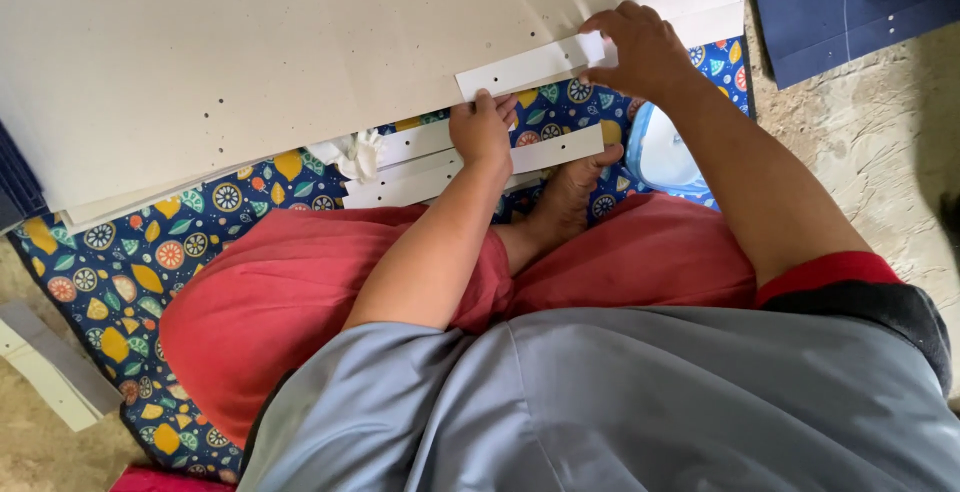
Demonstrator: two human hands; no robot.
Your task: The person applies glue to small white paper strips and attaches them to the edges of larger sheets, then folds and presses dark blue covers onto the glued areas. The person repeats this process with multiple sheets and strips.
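The white punched strip is held flat against the lower edge of the large grey board sheet, which serves as the reference for all positions below.

Head view: The strip is pinched at its far end by the right hand, fingers closed over its tip, at the board's lower right edge. The strip's near end is pressed down by the left hand, fingertips bent onto the paper just below the board's lower edge; a full grasp is not shown there, only pressure from above. Small punched holes are seen along the board's lower margin and on the strip itself.

Just below the board, further white punched strips are laid in a loose stack on a patterned blue mat, partly under the left hand. A crumpled white scrap lies at the left end of that stack. A bare foot rests on the mat below the stack. To the right of the board a dark blue sheet lies on the concrete floor. Grey strip offcuts lie well below the board's left corner.

Progress, as judged: one strip is being lined up on the board and does not appear fixed yet; several strips in the stack remain unplaced. Whether any strip is already attached elsewhere cannot be told.
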